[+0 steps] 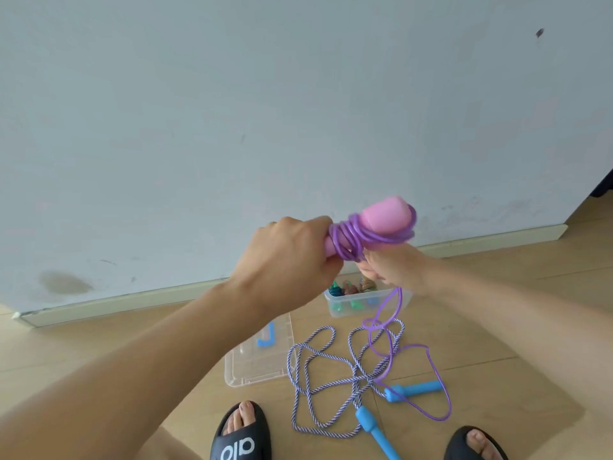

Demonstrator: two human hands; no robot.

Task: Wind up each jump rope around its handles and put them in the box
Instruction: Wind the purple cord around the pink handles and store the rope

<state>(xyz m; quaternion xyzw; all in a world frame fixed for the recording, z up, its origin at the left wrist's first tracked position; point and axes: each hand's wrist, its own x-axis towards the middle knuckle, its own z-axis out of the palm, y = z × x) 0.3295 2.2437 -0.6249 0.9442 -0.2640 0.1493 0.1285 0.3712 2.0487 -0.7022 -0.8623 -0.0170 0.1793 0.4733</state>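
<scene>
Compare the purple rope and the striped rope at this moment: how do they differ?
The purple rope is smooth and plain, while the striped rope is twisted blue-and-white cord. The purple rope is partly wound round pink handles held up in the left hand, its tail passing the right hand; the striped rope lies loose on the floor with blue handles. Both still have slack on the floor, overlapping there.

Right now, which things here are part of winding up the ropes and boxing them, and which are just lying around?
Job:
left hand
right hand
pink handles
purple rope
blue-handled rope
clear box

Lying about:
box lid
black slides
</scene>
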